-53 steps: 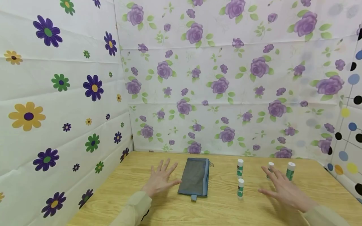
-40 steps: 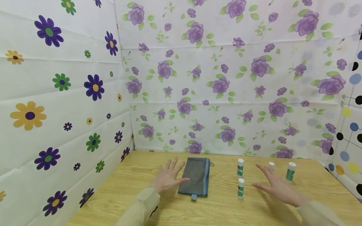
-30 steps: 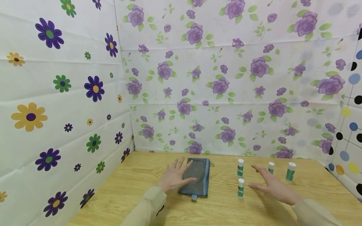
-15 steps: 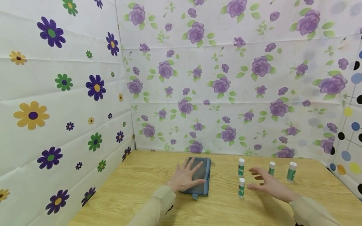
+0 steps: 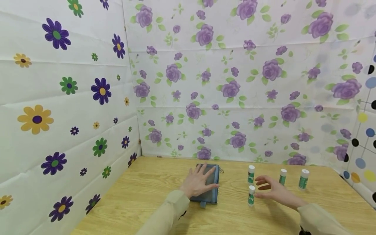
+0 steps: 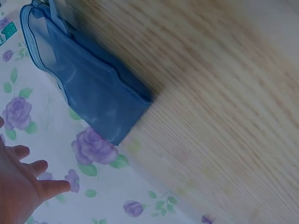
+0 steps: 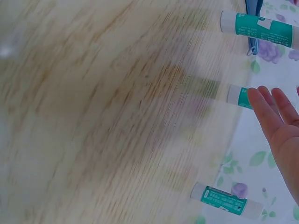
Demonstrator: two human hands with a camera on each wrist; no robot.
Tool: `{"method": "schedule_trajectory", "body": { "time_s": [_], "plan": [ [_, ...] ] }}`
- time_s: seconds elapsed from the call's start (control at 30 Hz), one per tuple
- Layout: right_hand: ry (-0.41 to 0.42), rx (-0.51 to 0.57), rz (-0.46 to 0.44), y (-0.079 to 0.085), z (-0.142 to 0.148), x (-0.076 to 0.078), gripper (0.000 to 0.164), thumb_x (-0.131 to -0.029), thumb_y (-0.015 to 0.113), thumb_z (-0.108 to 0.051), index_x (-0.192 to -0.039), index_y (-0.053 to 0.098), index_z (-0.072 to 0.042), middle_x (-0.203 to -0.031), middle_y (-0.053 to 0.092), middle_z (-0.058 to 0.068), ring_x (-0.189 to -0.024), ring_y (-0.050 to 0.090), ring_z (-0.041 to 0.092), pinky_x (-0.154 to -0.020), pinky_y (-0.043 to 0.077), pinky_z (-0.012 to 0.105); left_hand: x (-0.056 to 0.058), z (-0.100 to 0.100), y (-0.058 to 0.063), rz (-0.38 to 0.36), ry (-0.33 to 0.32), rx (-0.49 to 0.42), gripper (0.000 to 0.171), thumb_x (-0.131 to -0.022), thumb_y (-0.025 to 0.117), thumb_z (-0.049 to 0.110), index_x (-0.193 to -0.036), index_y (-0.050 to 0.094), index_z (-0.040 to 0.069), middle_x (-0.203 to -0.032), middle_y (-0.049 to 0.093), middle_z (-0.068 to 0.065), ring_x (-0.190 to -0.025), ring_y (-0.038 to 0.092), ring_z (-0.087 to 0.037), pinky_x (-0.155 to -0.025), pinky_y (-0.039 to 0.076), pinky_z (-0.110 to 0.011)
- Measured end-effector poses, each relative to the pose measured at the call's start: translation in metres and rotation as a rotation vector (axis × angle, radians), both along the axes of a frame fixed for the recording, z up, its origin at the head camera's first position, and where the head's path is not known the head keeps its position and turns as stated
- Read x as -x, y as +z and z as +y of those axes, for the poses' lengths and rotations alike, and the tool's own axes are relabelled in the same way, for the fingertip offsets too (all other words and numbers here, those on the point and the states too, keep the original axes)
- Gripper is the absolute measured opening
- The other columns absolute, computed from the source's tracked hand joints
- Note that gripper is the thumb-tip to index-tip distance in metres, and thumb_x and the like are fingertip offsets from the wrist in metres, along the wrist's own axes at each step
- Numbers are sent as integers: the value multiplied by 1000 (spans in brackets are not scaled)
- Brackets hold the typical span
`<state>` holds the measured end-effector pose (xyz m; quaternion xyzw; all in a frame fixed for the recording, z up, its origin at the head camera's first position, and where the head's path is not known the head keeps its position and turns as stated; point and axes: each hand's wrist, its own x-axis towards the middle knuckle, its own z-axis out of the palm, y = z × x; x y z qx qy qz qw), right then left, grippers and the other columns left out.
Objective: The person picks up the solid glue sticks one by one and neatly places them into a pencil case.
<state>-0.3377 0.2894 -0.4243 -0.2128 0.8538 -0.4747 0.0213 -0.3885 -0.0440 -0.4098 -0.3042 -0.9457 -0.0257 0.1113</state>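
Observation:
A blue-grey mesh zip pouch (image 5: 209,196) lies on the wooden table. Over its left part hovers my left hand (image 5: 196,184), fingers spread; the left wrist view shows a gap between this hand (image 6: 23,193) and the pouch (image 6: 93,88). My right hand (image 5: 276,192) is just right of the front glue stick (image 5: 251,195), fingers slightly bent and thumb apart, holding nothing. Behind that one stands another white-capped glue stick (image 5: 251,174). In the right wrist view, the fingers of my right hand (image 7: 284,130) overlap a glue stick (image 7: 244,97).
Two more upright glue sticks, a slim one (image 5: 282,177) and a thicker one (image 5: 304,179), stand on the right behind my right hand. Flower-printed sheets rise at the table's back (image 5: 217,130) and left side (image 5: 85,137); a dotted sheet (image 5: 362,156) hangs at the right.
My left hand has moved right, from beside the pouch to over it. My right hand has moved left to the front glue stick, its fingers bending a little. The pouch and glue sticks have stayed put.

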Motion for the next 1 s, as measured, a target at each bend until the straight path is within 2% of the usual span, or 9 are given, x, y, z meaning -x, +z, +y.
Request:
{"method": "schedule_trajectory", "body": {
  "time_s": [0.2, 0.4, 0.6, 0.83, 1.0],
  "plan": [
    [18, 51, -28, 0, -2, 1, 63, -82, 68, -19, -127, 33, 8, -122, 39, 28, -106, 45, 42, -77, 45, 40, -2, 9, -1, 15, -8, 21, 75, -84, 24, 70, -145, 15, 29, -147, 13, -11, -130, 18, -34, -92, 23, -59],
    [31, 78, -39, -4, -2, 4, 54, -82, 68, -17, -119, 38, 9, -117, 43, 24, -104, 47, 40, -77, 46, 38, 0, 14, -6, 20, -1, 29, 75, -84, 25, 70, -145, 19, 27, -148, 13, -10, -130, 19, -34, -93, 22, -59],
    [40, 147, -118, -3, -4, 4, 53, -82, 68, -17, -119, 40, 8, -115, 46, 18, -105, 47, 37, -78, 45, 38, 1, 17, -7, 11, 7, 26, 76, -83, 25, 71, -145, 22, 27, -147, 16, -11, -129, 19, -35, -92, 22, -60],
    [34, 142, -128, -3, -9, 3, 51, -81, 69, -19, -118, 44, 5, -114, 49, 15, -104, 49, 31, -78, 45, 37, 1, 20, -13, 0, 37, 4, 77, -82, 26, 72, -144, 23, 27, -147, 15, -12, -130, 18, -35, -91, 21, -62],
    [57, 168, -152, -5, -12, 3, 46, -81, 68, -17, -115, 45, 4, -113, 49, 15, -102, 50, 30, -78, 45, 40, 2, 22, -17, 5, 61, 25, 78, -81, 25, 73, -144, 24, 26, -146, 19, -13, -129, 19, -37, -92, 21, -61]
  ]
}}
